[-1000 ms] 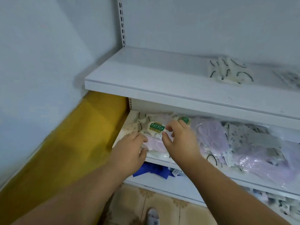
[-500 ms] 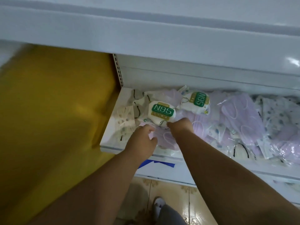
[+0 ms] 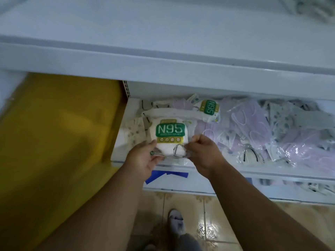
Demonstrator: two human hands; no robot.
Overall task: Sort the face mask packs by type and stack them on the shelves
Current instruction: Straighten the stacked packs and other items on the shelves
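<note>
A white N95 mask pack (image 3: 170,134) with a green label is lifted just above the front left of the middle shelf (image 3: 272,173). My left hand (image 3: 143,158) grips its lower left corner and my right hand (image 3: 201,151) pinches its lower right edge. A second N95 pack (image 3: 209,110) lies further back on the same shelf, turned sideways. Purple mask packs (image 3: 252,122) and patterned white packs (image 3: 282,120) are heaped to the right. Small beige patterned packs (image 3: 134,133) lie at the shelf's left end.
The upper shelf (image 3: 163,57) juts out above the middle one, close over the hands. A yellow wall (image 3: 54,142) closes the left side. Blue packs (image 3: 166,175) lie on the bottom shelf below. Tiled floor and a slippered foot (image 3: 175,221) are beneath.
The N95 pack has been lifted off the pile and turned so its label reads upright, with both hands now holding its lower edge. The camera has dropped lower, closer to the middle shelf.
</note>
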